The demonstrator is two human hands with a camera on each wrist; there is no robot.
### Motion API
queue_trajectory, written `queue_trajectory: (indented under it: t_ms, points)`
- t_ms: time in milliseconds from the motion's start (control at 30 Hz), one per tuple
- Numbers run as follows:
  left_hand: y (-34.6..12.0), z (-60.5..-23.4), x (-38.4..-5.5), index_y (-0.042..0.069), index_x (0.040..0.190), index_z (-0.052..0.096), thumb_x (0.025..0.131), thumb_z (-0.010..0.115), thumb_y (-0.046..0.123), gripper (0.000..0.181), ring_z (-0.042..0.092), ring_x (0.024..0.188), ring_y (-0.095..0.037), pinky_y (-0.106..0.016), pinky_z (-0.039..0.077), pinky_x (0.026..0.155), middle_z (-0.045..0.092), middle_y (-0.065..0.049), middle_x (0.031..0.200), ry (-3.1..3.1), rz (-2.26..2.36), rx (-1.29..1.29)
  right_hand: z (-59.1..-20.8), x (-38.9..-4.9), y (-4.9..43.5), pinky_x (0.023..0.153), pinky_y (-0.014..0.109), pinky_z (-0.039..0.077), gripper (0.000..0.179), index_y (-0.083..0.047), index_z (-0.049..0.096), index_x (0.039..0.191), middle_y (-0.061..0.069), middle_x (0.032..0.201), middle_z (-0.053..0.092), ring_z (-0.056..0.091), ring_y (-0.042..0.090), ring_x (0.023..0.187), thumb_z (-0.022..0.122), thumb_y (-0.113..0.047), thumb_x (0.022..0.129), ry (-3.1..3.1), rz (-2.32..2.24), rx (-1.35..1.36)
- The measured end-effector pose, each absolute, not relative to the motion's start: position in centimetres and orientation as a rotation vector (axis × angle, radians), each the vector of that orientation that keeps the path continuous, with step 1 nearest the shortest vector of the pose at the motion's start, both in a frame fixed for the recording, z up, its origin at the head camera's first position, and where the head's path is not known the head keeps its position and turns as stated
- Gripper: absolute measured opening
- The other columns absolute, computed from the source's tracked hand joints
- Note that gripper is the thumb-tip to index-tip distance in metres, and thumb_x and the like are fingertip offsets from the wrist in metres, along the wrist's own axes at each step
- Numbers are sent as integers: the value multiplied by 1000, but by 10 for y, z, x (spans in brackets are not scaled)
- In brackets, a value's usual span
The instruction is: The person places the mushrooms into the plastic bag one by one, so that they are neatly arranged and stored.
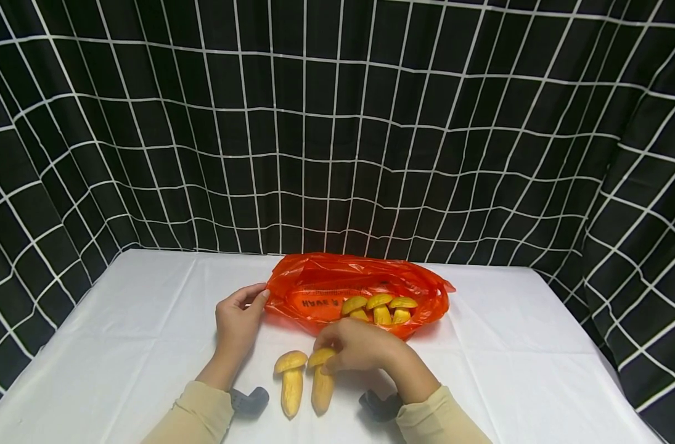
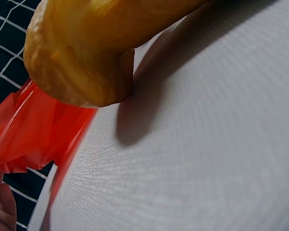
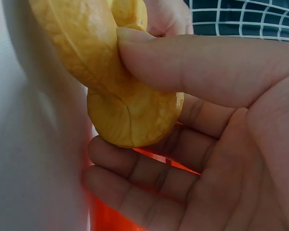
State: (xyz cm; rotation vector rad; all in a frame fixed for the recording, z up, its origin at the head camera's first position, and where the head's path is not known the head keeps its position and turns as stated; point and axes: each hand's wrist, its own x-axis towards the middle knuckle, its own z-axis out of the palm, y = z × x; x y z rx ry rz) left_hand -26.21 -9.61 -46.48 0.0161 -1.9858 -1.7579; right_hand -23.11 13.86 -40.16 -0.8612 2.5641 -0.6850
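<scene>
My left hand [image 1: 238,320] pinches the left edge of a red plastic bag [image 1: 315,280] between thumb and fingers. The bag lies on its side with its mouth toward me, and three yellow mushrooms [image 1: 381,308] sit at its right part. In front of the bag, my right hand [image 1: 365,346] holds a mushroom [image 1: 322,390]; in the right wrist view its thumb [image 3: 164,60] lies against the stem and the fingers curl around the cap. Just left of it another mushroom [image 1: 291,385] lies on the cloth, cap toward the bag. That one looms large in the left wrist view.
A white cloth [image 1: 148,320] covers the table. Behind and at both sides hangs a black curtain [image 1: 326,135] with white grid lines. Grey wrist mounts [image 1: 249,402] are on both wrists, close above the table.
</scene>
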Motion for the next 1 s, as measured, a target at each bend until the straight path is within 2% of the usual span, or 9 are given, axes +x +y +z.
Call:
queue_trajectory:
  t_ms: [200, 633, 867, 1000]
  points:
    - [-91, -447, -250, -5, 103, 74, 88, 70, 2, 16, 64, 74, -9, -12, 53, 63, 73, -21, 96, -2003, -1758, 31, -401, -233, 140, 78, 27, 51, 27, -21, 74, 104, -15, 91, 69, 59, 5, 81, 81, -24, 78, 2578, -727, -876]
    - [-90, -436, -241, -6, 105, 73, 89, 69, 2, 18, 63, 74, -7, -11, 52, 63, 73, -23, 97, -2015, -1768, 30, -400, -234, 142, 79, 26, 51, 31, -16, 74, 109, -12, 93, 69, 60, 5, 83, 80, -21, 79, 2616, -778, -902]
    - [-92, -450, -253, -3, 104, 74, 89, 71, 4, 17, 63, 74, -9, -12, 54, 64, 74, -20, 97, -2006, -1783, 55, -398, -237, 144, 78, 25, 52, 27, -18, 75, 106, -10, 97, 70, 60, 6, 84, 78, -20, 79, 2676, -803, -940]
    - [-95, -462, -261, 1, 104, 75, 88, 73, 8, 18, 65, 75, -11, -13, 54, 65, 74, -17, 98, -1993, -1776, 39, -398, -239, 145, 74, 24, 51, 26, -18, 75, 105, -10, 94, 70, 59, 7, 80, 77, -19, 79, 2713, -836, -938]
